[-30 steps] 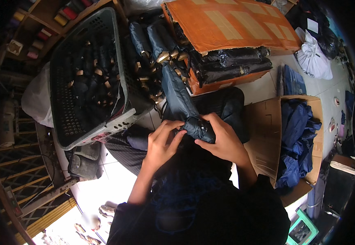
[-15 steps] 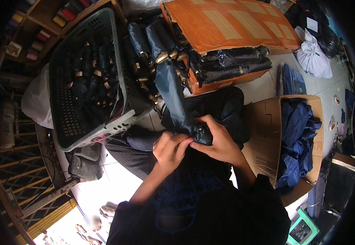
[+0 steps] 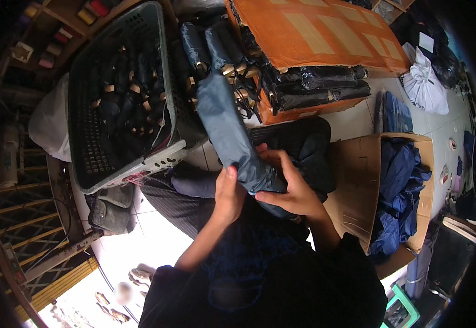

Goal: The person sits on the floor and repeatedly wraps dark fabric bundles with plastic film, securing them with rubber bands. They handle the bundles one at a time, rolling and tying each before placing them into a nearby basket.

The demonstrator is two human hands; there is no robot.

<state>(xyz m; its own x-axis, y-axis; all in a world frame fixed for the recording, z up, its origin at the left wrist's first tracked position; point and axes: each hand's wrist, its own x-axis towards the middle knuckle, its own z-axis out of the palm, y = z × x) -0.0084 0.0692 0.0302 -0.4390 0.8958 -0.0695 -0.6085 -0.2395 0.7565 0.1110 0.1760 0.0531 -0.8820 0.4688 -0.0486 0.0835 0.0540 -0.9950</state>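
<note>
Right now, the right hand (image 3: pixel 292 188) grasps the near end of the blue-grey bundle (image 3: pixel 224 126), held tilted over the legs (image 3: pixel 298 134). The left hand (image 3: pixel 228 199) touches its left side; whether those fingers grip, I cannot tell. On the floor (image 3: pixel 156 235), the basket (image 3: pixel 187 127) stands left, the carton (image 3: pixel 353 186) right.

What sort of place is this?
Probably a small workshop, perhaps for sewing or packing: there are what look like thread spools, a plastic basket full of dark bundles, and an open cardboard box of blue fabric.
</note>
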